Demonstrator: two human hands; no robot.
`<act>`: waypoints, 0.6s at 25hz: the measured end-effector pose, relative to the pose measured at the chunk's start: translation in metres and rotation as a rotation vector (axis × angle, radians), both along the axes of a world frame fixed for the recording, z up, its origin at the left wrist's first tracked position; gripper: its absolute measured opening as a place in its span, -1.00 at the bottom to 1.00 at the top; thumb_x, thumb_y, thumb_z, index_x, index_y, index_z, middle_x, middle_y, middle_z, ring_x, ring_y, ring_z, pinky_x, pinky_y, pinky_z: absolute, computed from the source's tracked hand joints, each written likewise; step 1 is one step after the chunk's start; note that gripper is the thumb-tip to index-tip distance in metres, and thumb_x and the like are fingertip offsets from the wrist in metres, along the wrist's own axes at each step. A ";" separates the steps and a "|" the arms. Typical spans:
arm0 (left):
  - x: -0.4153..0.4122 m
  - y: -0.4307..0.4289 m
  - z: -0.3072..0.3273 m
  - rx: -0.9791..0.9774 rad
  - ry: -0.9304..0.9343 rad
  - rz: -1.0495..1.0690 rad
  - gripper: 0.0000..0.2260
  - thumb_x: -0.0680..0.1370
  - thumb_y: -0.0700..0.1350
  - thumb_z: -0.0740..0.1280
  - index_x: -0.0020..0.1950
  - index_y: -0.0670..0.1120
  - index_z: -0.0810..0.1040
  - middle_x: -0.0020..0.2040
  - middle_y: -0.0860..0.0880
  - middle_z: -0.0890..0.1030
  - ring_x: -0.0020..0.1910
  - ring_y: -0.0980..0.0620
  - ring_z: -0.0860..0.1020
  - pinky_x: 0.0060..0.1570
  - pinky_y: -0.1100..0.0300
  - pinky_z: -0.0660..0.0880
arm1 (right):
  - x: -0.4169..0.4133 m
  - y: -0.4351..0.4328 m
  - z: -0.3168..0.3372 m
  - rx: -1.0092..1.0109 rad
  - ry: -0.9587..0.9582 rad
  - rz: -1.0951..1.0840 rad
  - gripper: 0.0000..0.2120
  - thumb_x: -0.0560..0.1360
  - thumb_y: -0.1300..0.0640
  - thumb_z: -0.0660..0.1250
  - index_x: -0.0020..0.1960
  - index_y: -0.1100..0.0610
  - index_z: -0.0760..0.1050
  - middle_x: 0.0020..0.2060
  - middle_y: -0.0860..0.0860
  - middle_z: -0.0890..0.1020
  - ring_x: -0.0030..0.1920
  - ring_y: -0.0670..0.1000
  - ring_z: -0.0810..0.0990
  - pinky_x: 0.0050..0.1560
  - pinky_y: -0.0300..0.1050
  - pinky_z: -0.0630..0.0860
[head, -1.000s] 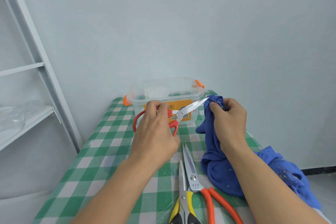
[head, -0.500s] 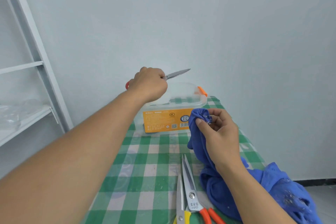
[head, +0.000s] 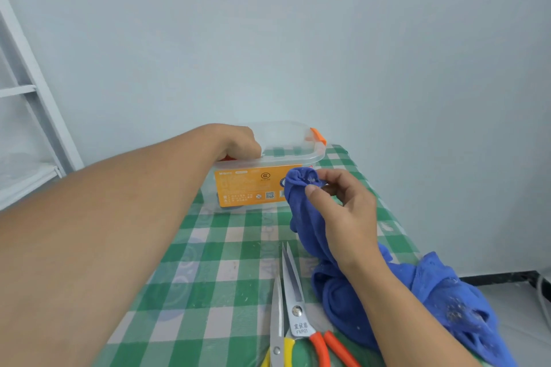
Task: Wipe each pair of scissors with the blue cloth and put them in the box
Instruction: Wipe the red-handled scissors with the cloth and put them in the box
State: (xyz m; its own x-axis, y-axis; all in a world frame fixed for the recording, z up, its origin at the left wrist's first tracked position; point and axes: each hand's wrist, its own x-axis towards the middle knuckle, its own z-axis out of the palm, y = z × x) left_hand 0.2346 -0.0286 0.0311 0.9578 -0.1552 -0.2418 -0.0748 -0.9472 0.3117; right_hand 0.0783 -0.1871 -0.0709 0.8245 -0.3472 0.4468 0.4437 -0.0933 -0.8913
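The left arm stretches forward, the left hand (head: 238, 141) bent over the near-left rim of the clear plastic box (head: 298, 155) at the green-checked table's (head: 208, 247) far edge. A red scissor handle (head: 227, 158) peeks out beneath it, and whether the fingers grip it cannot be told. The right hand (head: 346, 211) pinches the blue cloth (head: 304, 208) before the box's orange label (head: 247, 188), marked CCC. At the near edge, the orange-handled steel scissors (head: 293, 301) read FXP01.

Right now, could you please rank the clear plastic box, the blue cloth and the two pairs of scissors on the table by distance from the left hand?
1. Clear plastic box: left hand is at its rim.
2. Blue cloth: pinched up at the box's front right.
3. Orange-handled scissors and yellow-handled scissors: near edge, too close to call.
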 end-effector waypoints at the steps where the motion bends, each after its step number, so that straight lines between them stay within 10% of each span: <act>1: 0.004 -0.002 -0.003 0.009 0.020 -0.010 -0.82 0.52 -0.20 0.22 0.04 -0.18 0.57 0.02 -0.09 0.59 -0.12 -0.08 0.55 -0.07 0.03 0.58 | 0.000 -0.001 -0.001 0.035 -0.003 0.028 -0.79 0.43 0.06 0.36 0.01 0.12 0.63 -0.09 0.09 0.69 -0.04 0.09 0.64 -0.05 -0.04 0.57; 9: 0.013 -0.007 -0.017 0.239 0.145 -0.179 -0.70 0.39 -0.04 0.43 0.07 -0.13 0.67 0.09 -0.10 0.69 0.09 -0.15 0.67 0.13 -0.16 0.61 | -0.005 -0.004 0.008 0.213 0.017 -0.014 -0.85 0.54 0.21 0.43 -0.19 0.22 0.65 -0.32 -0.01 0.68 -0.25 -0.09 0.63 -0.13 -0.19 0.54; 15: 0.020 -0.001 -0.024 0.325 0.193 -0.192 -0.71 0.42 -0.16 0.33 0.09 -0.25 0.60 0.04 -0.27 0.66 -0.20 -0.25 0.66 -0.13 -0.15 0.63 | 0.000 -0.002 0.003 0.221 0.048 0.017 -0.78 0.46 0.46 0.34 -0.10 0.17 0.65 -0.23 0.00 0.70 -0.22 -0.08 0.63 -0.11 -0.18 0.52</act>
State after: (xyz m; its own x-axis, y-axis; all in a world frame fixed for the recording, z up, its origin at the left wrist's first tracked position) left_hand 0.2545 -0.0294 0.0070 0.8514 -0.2121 -0.4796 -0.2288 -0.9732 0.0243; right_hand 0.0786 -0.1893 -0.0683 0.8497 -0.4178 0.3218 0.4002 0.1134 -0.9094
